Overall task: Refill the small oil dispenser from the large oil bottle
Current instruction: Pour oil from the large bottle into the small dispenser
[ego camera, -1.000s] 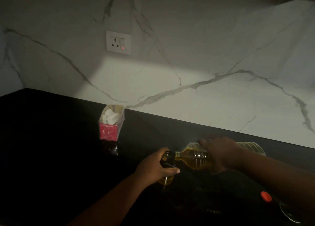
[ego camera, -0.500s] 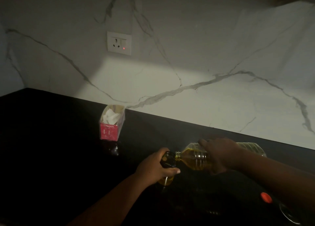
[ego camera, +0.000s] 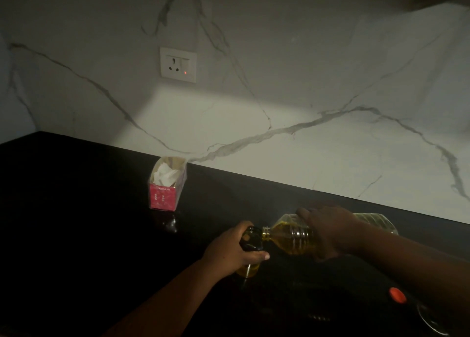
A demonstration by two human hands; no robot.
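Observation:
The large clear oil bottle (ego camera: 292, 237) lies tipped on its side above the black counter, yellow oil pooled toward its neck. My right hand (ego camera: 330, 232) grips its body from above. The bottle's open mouth meets the dark top of the small oil dispenser (ego camera: 250, 240), which stands upright with yellow oil visible at its base. My left hand (ego camera: 234, 252) is wrapped round the dispenser, thumb across its front. The dispenser's middle is hidden by my fingers.
A pink box (ego camera: 166, 185) with white tissue stands near the marble wall, back left. A red cap (ego camera: 397, 295) lies on the black counter (ego camera: 76, 235) at the right, beside a glass rim (ego camera: 432, 322). A wall socket (ego camera: 178, 64) sits above.

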